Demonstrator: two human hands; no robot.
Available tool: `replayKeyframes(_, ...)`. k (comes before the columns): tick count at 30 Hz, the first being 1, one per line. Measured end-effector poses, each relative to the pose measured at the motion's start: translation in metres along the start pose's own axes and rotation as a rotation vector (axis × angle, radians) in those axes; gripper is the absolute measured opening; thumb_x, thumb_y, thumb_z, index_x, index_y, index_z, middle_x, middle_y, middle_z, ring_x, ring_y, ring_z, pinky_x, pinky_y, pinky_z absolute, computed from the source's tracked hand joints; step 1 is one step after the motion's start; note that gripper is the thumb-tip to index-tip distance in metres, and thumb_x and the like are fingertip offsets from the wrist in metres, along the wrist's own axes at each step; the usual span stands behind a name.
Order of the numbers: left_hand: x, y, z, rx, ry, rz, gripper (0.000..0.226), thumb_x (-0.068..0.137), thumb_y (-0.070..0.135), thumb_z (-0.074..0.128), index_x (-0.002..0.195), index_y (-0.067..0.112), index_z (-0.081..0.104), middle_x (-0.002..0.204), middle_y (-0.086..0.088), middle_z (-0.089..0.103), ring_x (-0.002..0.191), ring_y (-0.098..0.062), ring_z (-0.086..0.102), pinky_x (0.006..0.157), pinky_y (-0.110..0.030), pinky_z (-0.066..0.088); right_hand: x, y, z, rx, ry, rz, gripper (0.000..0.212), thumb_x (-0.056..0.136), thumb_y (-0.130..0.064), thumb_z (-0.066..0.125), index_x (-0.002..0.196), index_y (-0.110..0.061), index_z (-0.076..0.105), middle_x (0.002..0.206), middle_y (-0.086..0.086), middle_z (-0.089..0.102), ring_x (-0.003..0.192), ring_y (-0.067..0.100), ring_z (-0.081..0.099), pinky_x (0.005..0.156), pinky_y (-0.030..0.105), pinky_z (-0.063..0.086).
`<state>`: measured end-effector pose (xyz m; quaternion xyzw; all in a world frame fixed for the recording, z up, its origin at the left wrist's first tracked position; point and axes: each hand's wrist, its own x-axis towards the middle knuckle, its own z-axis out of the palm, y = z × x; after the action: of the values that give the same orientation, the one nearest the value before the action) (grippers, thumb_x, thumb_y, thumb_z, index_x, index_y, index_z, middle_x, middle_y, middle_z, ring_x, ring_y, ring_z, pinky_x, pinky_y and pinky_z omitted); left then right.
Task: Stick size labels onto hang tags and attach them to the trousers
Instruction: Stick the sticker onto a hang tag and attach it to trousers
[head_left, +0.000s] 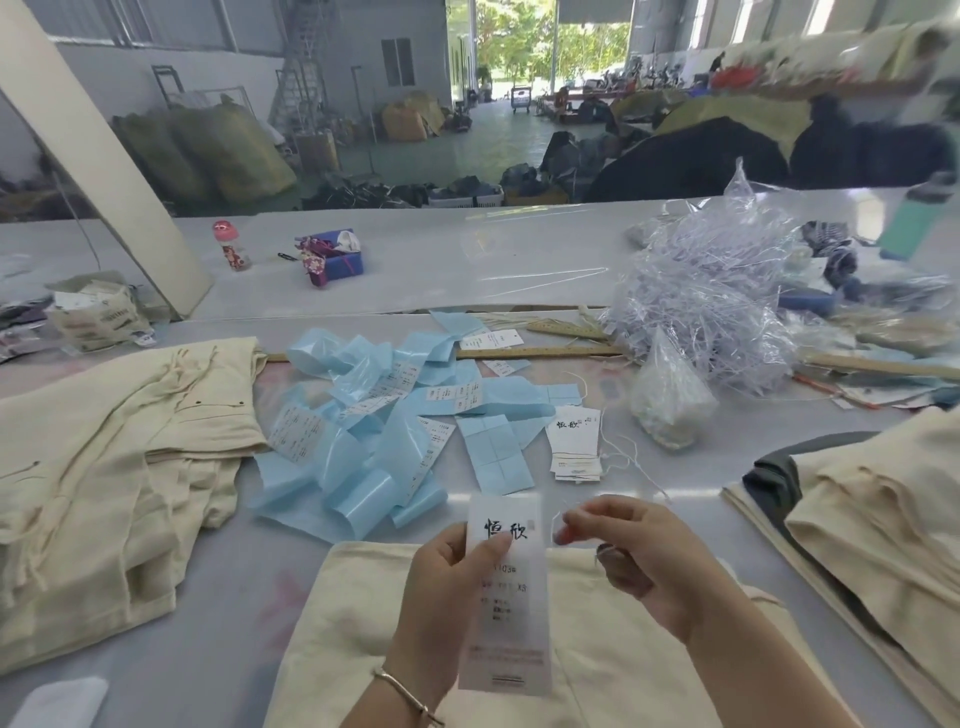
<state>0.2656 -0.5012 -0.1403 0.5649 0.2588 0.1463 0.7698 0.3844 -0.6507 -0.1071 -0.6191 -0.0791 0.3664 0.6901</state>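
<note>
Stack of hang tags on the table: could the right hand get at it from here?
Probably yes. The stack of hang tags lies uncovered just beyond the right hand, nothing between them, though that hand pinches a string.

Small print on the hang tag (506, 592) too blurred to read below the two large characters. Trousers (597, 639) at the table's near edge cut off by the bottom of the frame and partly hidden behind both forearms. Cream stack (878, 525) at the right edge cropped. Label text on the blue backing strips (363, 441) illegible.
</note>
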Motion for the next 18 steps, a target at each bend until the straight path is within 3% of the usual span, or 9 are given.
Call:
replayKeyframes(1,-0.003,0.001,-0.005,0.052,0.012,0.055,0.031,0.069,0.023,0.076,0.09,0.0,0.071,0.08,-0.019,0.067,0.068,-0.026,0.059,0.06,-0.035,0.051,-0.008,-0.001,0.003,-0.012,-0.023,-0.011,0.014,0.077,-0.012,0.07,0.084,-0.002,0.064,0.073,0.016,0.068,0.039,0.008,0.018,0.037,0.016,0.017)
replayKeyframes(5,-0.013,0.005,-0.018,0.148,-0.009,0.185,0.031,0.065,0.015,0.075,0.092,0.004,0.065,0.082,-0.014,0.072,0.071,-0.025,0.066,0.063,-0.034,0.056,-0.03,0.001,0.024,-0.141,0.076,-0.118,0.006,0.082,-0.007,0.069,0.078,-0.005,0.066,0.05,-0.002,0.046,0.04,0.008,0.025,0.039,0.015,0.02)
replayKeyframes(7,-0.016,0.004,-0.022,0.184,-0.063,0.219,0.036,0.067,0.012,0.073,0.102,0.012,0.063,0.086,-0.011,0.074,0.075,-0.027,0.069,0.067,-0.036,0.057,-0.038,0.005,0.041,-0.273,0.152,-0.206,0.009,0.08,-0.011,0.073,0.072,-0.009,0.069,0.05,-0.006,0.047,0.045,0.008,0.034,0.044,0.014,0.028)
replayKeyframes(10,-0.02,0.003,-0.025,0.244,-0.091,0.273,0.033,0.072,0.014,0.067,0.104,0.018,0.067,0.084,-0.009,0.074,0.074,-0.024,0.07,0.067,-0.036,0.056,-0.045,0.011,0.06,-0.545,0.25,-0.323,0.014,0.078,-0.025,0.075,0.068,-0.016,0.071,0.045,-0.011,0.046,0.045,0.007,0.035,0.053,0.025,0.03)
replayKeyframes(14,-0.025,0.005,-0.033,0.328,-0.105,0.367,0.022,0.08,0.022,0.062,0.099,0.019,0.071,0.077,-0.004,0.074,0.069,-0.018,0.069,0.063,-0.035,0.054,-0.051,0.016,0.075,-0.795,0.345,-0.32,0.018,0.078,-0.038,0.072,0.063,-0.027,0.068,0.036,-0.011,0.043,0.037,0.007,0.036,0.048,0.025,0.027)
replayKeyframes(18,-0.029,0.011,-0.044,0.361,-0.114,0.424,0.019,0.083,0.031,0.063,0.099,0.026,0.072,0.081,-0.001,0.076,0.074,-0.023,0.072,0.069,-0.047,0.057,-0.054,0.021,0.091,-0.865,0.429,-0.311,0.02,0.076,-0.038,0.069,0.059,-0.03,0.064,0.039,-0.015,0.046,0.042,0.004,0.043,0.047,0.023,0.027)
